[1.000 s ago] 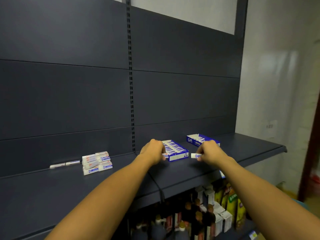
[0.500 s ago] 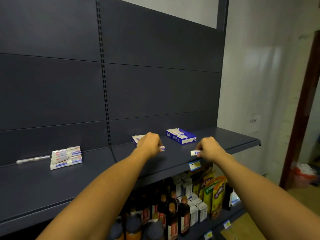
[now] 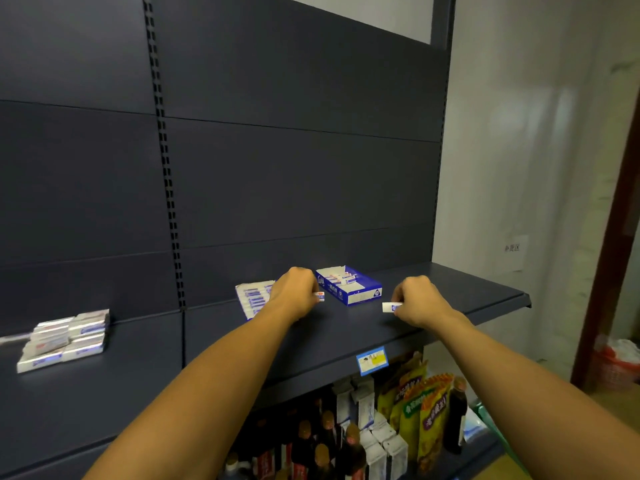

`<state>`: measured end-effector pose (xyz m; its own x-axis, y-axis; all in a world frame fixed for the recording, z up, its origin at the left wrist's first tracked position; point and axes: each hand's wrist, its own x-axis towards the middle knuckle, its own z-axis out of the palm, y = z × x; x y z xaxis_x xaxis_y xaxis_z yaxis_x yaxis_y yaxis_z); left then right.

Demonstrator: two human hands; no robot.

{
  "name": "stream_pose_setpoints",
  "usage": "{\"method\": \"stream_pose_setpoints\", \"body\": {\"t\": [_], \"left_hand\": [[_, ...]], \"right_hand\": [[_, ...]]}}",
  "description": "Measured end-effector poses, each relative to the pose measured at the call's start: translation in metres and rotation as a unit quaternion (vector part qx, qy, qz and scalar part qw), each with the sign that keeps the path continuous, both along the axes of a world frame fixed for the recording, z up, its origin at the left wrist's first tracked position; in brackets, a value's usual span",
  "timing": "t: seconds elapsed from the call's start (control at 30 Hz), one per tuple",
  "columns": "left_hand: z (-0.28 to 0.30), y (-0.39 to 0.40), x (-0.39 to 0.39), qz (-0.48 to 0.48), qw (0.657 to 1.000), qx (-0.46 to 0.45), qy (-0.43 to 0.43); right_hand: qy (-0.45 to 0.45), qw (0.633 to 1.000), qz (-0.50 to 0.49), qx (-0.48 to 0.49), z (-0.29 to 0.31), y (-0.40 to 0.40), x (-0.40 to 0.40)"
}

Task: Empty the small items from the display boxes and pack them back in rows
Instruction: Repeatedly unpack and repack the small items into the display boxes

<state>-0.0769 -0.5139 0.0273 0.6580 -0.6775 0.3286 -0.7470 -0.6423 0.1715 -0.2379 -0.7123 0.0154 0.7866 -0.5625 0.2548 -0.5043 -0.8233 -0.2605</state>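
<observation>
on the dark shelf (image 3: 346, 341) a stack of small white packs (image 3: 65, 337) sits at nine o'clock, the left hand (image 3: 294, 296) pinches a small white item (image 3: 319, 296) over the near display box (image 3: 252, 297), the blue display box (image 3: 351, 285) lies at its one o'clock, and the right hand (image 3: 415, 301) pinches another white item (image 3: 391, 307).

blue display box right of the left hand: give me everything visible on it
The blue display box is a shallow open tray that looks like printed cardboard: blue side walls, a white panel with blue print and a round logo on the near end. A torn white flap stands at its back edge. Small white items with blue and red labels lie inside, count unclear. It rests flat on the dark shelf, turned at an angle, between the hands; the left hand overlaps its left corner, contact unclear.
</observation>
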Motion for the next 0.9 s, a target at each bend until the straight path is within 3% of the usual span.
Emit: {"method": "stream_pose_setpoints", "body": {"t": [0.33, 0.9], "left_hand": [[0.003, -0.083, 0.061, 0.023, 0.999, -0.025, 0.015], [-0.016, -0.142, 0.107, 0.057, 0.992, -0.104, 0.039]], "right_hand": [[0.015, 0.998, 0.059, -0.031, 0.012, -0.078, 0.062], [-0.058, 0.979, 0.192, 0.034, 0.007, -0.145, 0.154]]}}
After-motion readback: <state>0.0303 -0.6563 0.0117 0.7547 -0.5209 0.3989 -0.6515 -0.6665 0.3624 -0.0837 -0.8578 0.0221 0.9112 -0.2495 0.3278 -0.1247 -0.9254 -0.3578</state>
